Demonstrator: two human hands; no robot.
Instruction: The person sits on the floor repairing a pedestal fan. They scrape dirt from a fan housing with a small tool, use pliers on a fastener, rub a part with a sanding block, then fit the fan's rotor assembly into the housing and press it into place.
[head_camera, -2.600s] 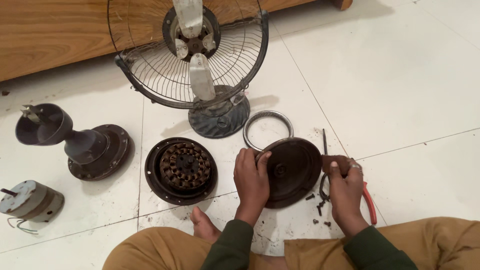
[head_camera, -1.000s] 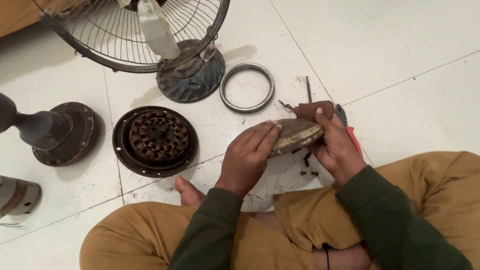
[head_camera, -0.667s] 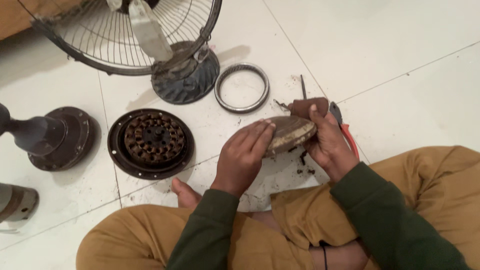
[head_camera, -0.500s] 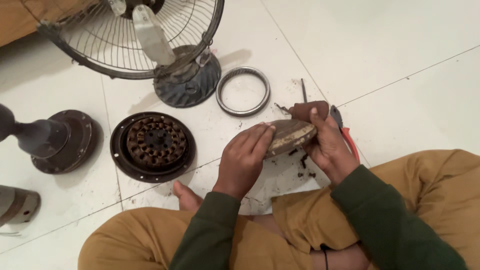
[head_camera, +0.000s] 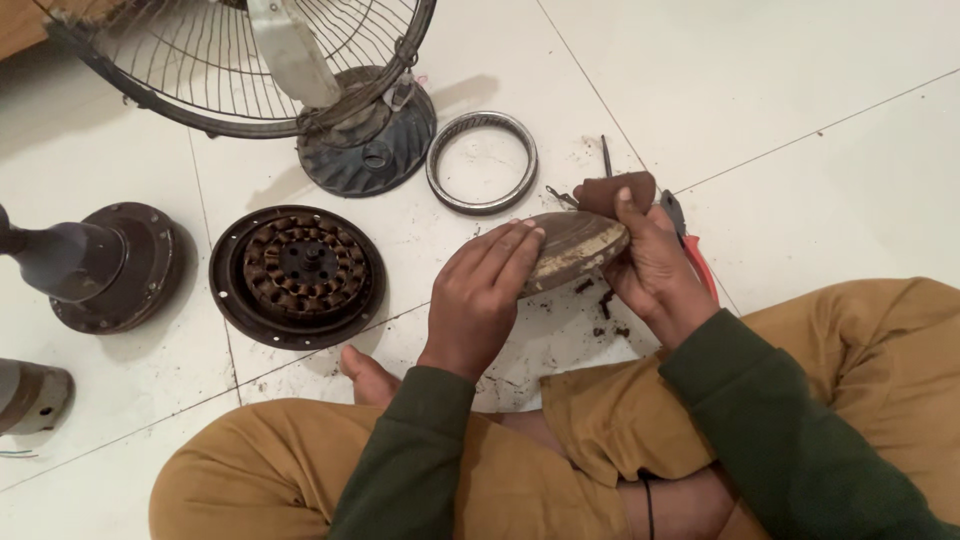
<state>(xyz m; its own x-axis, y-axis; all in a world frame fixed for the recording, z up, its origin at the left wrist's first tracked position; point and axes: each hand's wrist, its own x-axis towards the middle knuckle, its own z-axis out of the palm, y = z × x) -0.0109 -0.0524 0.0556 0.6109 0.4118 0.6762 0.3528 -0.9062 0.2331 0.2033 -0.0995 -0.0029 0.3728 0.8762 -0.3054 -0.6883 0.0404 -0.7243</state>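
Both of my hands hold a round, dusty brown metal motor cover (head_camera: 575, 248), tilted edge-on above the white tiled floor. My left hand (head_camera: 480, 295) grips its left side with fingers laid over the top. On the cover's right side, my right hand (head_camera: 645, 255) clasps it with the thumb on the rim. Directly under the right hand lie red-handled pliers (head_camera: 695, 258) and a thin dark tool (head_camera: 606, 155). Dark crumbs of dirt (head_camera: 600, 300) lie below the cover.
A motor housing with copper windings (head_camera: 298, 272) lies to the left. A metal ring (head_camera: 482, 160) sits beyond the cover. A fan guard with blade on a round base (head_camera: 365, 130) stands at the back. Dark stand parts (head_camera: 100, 262) sit far left. My crossed legs fill the foreground.
The cover was lying flat on the floor under my hands; it is now lifted and tilted between both hands. The view has shifted down and right.
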